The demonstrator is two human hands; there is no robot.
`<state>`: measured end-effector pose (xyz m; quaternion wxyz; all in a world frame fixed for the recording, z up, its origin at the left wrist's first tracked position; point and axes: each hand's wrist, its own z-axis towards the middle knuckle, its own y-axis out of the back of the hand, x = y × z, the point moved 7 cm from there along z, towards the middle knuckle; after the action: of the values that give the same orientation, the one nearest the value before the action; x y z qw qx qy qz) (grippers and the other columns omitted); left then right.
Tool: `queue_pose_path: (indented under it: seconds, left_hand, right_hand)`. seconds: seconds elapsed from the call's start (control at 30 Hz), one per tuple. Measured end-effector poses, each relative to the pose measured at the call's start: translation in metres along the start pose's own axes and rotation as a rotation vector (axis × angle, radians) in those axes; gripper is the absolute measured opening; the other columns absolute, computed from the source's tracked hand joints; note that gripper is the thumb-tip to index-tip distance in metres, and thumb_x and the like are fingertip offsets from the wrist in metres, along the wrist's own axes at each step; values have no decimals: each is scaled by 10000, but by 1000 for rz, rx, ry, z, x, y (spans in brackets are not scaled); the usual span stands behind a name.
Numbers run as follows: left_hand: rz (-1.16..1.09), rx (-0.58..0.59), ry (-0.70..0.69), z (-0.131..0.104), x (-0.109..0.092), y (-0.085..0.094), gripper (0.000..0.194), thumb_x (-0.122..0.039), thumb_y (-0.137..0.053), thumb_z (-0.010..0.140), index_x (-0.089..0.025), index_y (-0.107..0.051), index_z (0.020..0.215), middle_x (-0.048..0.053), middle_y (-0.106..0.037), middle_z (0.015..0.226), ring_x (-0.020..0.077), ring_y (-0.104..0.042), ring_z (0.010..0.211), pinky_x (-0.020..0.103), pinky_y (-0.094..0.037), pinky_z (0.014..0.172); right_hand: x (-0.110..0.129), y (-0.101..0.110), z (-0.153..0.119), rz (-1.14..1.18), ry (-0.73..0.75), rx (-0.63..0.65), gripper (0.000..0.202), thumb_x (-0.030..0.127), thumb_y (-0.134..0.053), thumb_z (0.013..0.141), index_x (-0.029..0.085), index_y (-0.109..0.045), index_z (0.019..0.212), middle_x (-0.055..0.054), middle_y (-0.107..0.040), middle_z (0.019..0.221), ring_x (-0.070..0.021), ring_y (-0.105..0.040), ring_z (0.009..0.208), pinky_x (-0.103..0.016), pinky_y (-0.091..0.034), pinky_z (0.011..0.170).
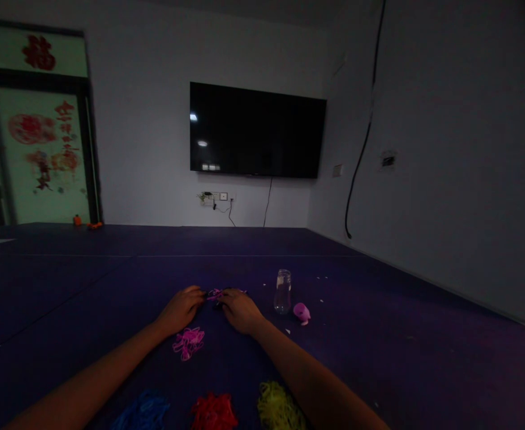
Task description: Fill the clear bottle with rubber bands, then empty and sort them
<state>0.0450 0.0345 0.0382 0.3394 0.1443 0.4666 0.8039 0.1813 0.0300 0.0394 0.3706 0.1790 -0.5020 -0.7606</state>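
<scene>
My left hand (182, 309) and my right hand (242, 312) rest on the dark purple tabletop, fingers curled toward each other. Between the fingertips lies a small tangle of pink rubber bands (215, 294), gripped at either side; a bit of pink also shows past my right fingers. Something small and dark lies under the right fingertips, too dim to name. Nearer to me, just below my left hand, is a loose pile of pink rubber bands (189, 343). A clear glass bottle (282, 294) stands upright right of my right hand, beside a pink cup-like piece (302, 312) tipped over.
Along the near edge lie heaps of blue bands (143, 412), red bands (214, 412) and yellow bands (279, 407). White scraps (288, 331) dot the table at right. Orange objects (77, 220) sit at the far left edge. A television (257, 131) hangs on the wall beyond.
</scene>
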Motion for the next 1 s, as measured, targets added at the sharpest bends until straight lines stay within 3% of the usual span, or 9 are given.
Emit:
queue_pose_path:
  seconds: [0.7, 1.0]
  left_hand:
    - [-42, 31, -29, 3, -4, 0, 377, 15, -419, 738, -189, -682, 913, 71, -647, 964, 199, -556, 959, 355, -437, 879]
    - [-99, -80, 33, -1, 7, 2, 448, -88, -401, 827, -218, -533, 1235, 91, -561, 1193, 217, -498, 1112, 396, -415, 947]
  right_hand:
    - [-2, -2, 0, 7, -16, 7, 326, 152, -413, 844, 187, -599, 1110, -83, -574, 1181, -200, -502, 1092, -329, -383, 923]
    - [1, 2, -2, 8, -2, -5, 313, 148, -417, 839, 178, -604, 1089, -83, -579, 1152, -198, -518, 1056, -316, -386, 911]
